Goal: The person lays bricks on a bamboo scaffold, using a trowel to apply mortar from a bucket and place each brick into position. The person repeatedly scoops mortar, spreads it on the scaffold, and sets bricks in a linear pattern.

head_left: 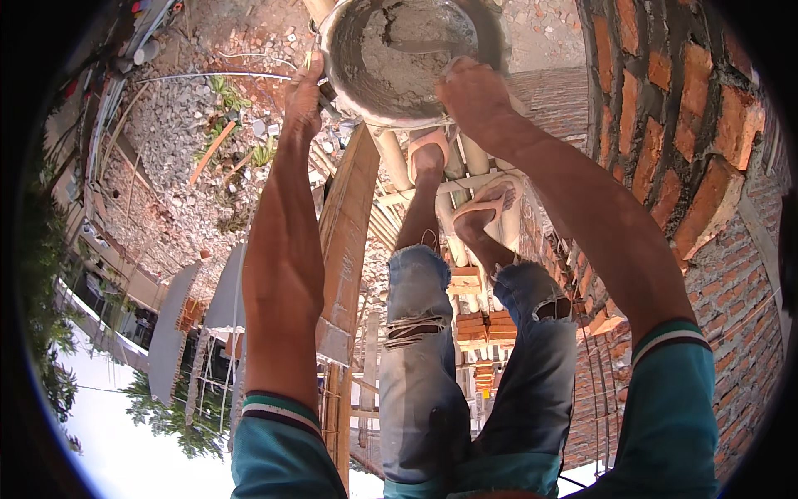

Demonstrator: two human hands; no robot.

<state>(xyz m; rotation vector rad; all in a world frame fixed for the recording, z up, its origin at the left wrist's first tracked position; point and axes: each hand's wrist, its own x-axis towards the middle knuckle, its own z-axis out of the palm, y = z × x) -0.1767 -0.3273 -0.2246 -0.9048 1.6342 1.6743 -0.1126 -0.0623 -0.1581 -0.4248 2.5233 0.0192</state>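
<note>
A round bucket (372, 111) of wet grey mortar (416, 62) is at the top middle, in front of my feet. My left hand (304, 93) is closed at its left rim, thumb uppermost, with the fingers partly hidden. Over the near right part of the rim, my right hand (474, 93) is closed in a fist. What it grips is hidden, though a curved, mortar-coloured edge shows in the mix just beyond the knuckles.
I stand in sandals (490, 204) on bamboo poles (391, 158) high above rubble (199, 158). A wooden plank (342, 224) slants along my left. A brick wall (694, 108) with dark fresh joints rises close on my right. Stacked bricks (486, 328) lie below.
</note>
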